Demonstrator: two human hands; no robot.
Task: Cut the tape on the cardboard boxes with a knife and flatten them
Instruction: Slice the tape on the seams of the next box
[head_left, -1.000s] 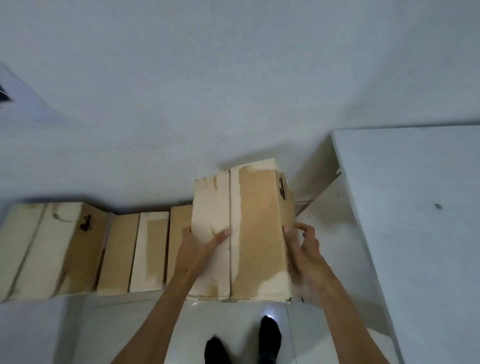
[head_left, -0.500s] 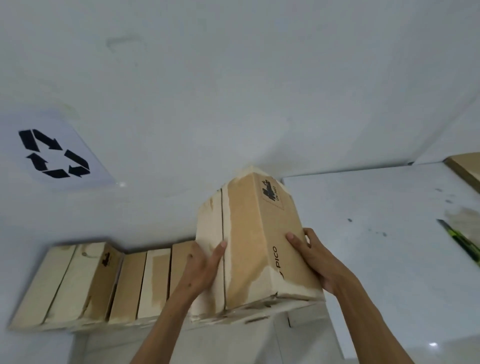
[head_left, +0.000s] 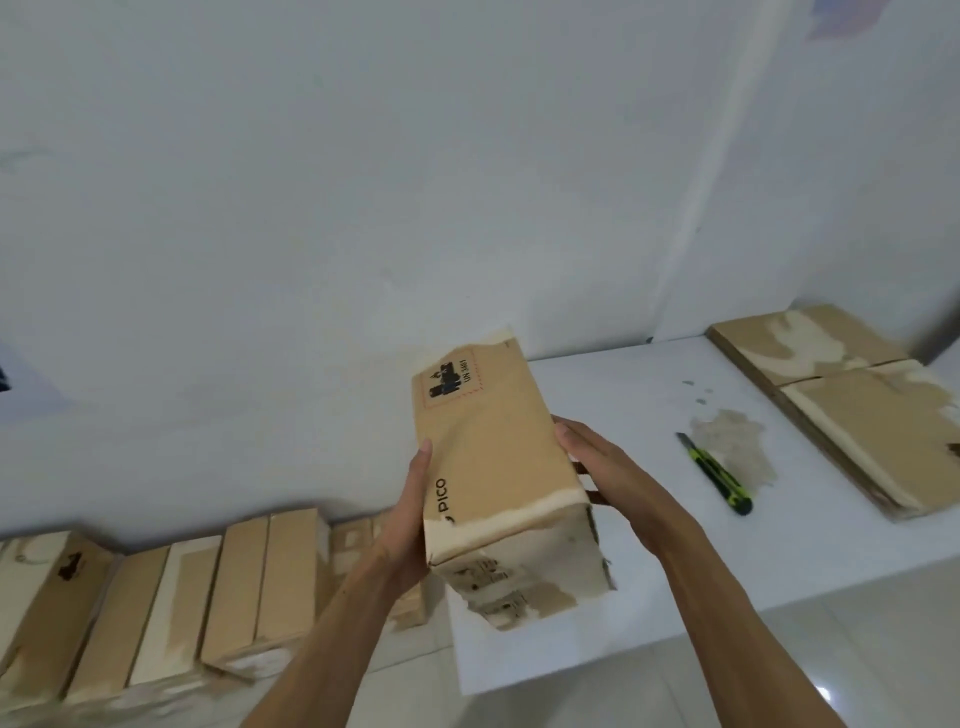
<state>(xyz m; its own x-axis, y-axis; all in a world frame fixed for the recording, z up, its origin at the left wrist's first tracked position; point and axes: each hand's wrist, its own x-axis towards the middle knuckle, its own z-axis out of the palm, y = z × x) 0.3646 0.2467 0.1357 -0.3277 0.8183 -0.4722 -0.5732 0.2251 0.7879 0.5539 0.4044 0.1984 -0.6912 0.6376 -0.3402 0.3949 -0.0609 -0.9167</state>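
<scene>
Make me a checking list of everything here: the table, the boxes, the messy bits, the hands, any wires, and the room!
Surface: white table, stained patch near the knife.
Job's things: held box above the table's left edge; green utility knife lying on the table; flattened boxes at the table's right.
Clutter: row of unopened boxes on the floor by the wall.
Hands: left hand and right hand grip the box's sides.
Cables: nothing seen.
Surroundings: white wall, tiled floor.
</scene>
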